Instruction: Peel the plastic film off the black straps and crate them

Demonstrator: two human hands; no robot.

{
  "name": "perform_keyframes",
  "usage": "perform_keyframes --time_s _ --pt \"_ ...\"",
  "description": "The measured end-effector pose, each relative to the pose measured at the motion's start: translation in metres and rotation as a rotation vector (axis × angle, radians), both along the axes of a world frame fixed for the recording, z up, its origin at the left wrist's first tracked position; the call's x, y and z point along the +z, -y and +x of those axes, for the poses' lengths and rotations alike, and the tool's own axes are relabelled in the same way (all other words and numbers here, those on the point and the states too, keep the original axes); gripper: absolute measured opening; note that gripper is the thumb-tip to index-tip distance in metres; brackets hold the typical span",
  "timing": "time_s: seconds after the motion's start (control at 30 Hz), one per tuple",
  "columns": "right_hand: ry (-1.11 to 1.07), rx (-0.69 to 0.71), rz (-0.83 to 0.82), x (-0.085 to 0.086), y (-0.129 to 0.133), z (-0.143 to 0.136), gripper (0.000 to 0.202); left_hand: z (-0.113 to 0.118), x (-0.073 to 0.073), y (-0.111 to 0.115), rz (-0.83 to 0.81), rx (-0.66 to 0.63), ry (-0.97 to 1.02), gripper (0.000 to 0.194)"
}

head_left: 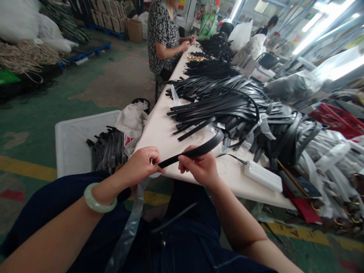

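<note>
A flat black strap is stretched between my two hands above the table's near edge. My left hand pinches one end of it, and a clear plastic strip hangs down below that hand. My right hand grips the strap further along, thumb on top, and its free part curves up and away to the right. Just beyond my hands, a large pile of black straps lies on the white table. Whether the plastic strip is in my left fingers is hidden.
A white bin with plastic-wrapped dark strips stands left of the table. A white power bank with a cable lies at right, near wrapped straps. A co-worker sits further along the table's left side, hands over it.
</note>
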State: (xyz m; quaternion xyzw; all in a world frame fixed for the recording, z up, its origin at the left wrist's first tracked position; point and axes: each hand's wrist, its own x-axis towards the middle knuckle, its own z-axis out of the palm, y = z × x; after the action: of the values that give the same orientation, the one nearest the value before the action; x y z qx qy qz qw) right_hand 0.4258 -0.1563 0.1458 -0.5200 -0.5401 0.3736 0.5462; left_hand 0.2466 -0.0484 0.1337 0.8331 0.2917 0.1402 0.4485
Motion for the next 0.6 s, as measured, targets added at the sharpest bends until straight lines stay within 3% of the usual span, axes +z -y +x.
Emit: perform_keyframes --time_s 0.3,0.6 --pt "0.059 -0.089 -0.012 -0.005 -0.002 0.004 0.027 -0.005 0.002 -0.003 -0.101 -0.027 0.024 0.026" --pt "0.245 0.067 -0.11 -0.011 -0.006 -0.003 0.031 -0.005 -0.002 -0.001 -0.068 -0.046 0.047 0.028"
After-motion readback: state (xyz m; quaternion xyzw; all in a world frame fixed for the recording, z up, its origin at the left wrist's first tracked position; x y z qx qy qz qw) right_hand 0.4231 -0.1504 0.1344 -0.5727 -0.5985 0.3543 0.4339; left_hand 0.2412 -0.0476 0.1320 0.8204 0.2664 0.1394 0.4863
